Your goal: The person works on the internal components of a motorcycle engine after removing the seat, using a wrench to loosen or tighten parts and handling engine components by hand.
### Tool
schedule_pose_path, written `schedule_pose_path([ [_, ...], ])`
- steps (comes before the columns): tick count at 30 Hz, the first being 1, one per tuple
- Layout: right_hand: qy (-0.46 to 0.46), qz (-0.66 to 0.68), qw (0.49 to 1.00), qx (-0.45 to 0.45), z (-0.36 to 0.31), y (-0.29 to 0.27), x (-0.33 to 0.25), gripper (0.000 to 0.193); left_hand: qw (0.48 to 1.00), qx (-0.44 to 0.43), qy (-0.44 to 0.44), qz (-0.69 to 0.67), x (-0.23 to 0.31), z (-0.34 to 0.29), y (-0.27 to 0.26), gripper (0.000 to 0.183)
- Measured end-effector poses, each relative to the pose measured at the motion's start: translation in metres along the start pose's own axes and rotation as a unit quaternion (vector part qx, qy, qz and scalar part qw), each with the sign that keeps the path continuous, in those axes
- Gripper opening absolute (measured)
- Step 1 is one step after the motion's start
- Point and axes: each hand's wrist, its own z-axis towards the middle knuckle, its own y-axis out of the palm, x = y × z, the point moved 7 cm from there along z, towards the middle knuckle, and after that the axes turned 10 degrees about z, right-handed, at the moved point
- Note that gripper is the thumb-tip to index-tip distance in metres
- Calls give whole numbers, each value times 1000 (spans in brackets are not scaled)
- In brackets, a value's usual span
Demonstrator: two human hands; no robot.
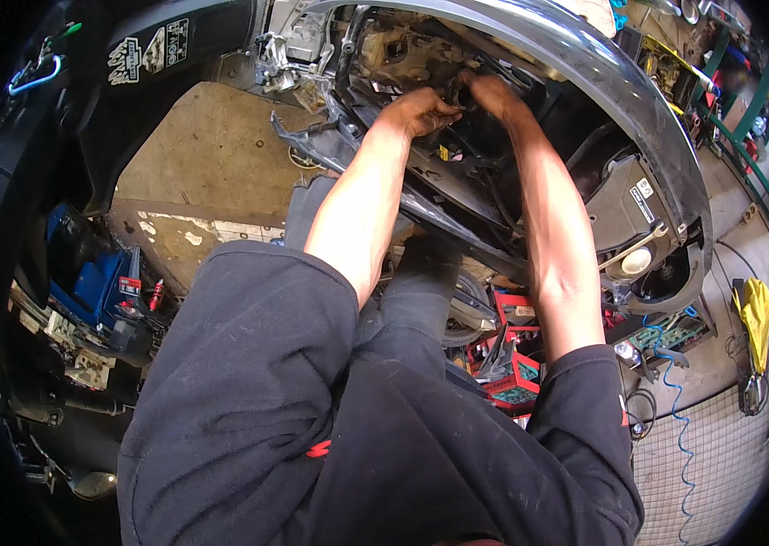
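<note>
Both my arms reach into the open body of a dark grey vehicle (617,86), among black plastic parts and cables. My left hand (418,113) has its fingers and thumb pinched together beside a dark part; what lies between them is too small to make out. Just to its right, my right hand (491,95) curls over the same spot, its fingertips partly hidden by the dark parts. Below the hands a small yellow label (445,153) shows inside the cavity. A combination wrench (637,246) lies on the panel to the right, near a round cream-coloured cap (637,262).
Beneath my arms stand red tool cases (514,382) with green contents. A blue coiled hose (678,428) hangs at the right, near a yellow cloth-like bundle (754,318). Another black vehicle (66,109) borders the left. A green metal rack (753,118) stands far right.
</note>
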Motion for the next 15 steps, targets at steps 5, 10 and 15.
schedule_pose_path([
  [5,-41,-99,993,42,28,-2,31,56,999,-25,29,-21,3,-3,14,30],
  [10,-10,-52,995,81,18,0,23,56,993,43,58,-89,-2,-11,14,22],
  [15,-30,-15,993,111,14,-2,17,51,987,82,81,-108,-5,-5,14,21],
])
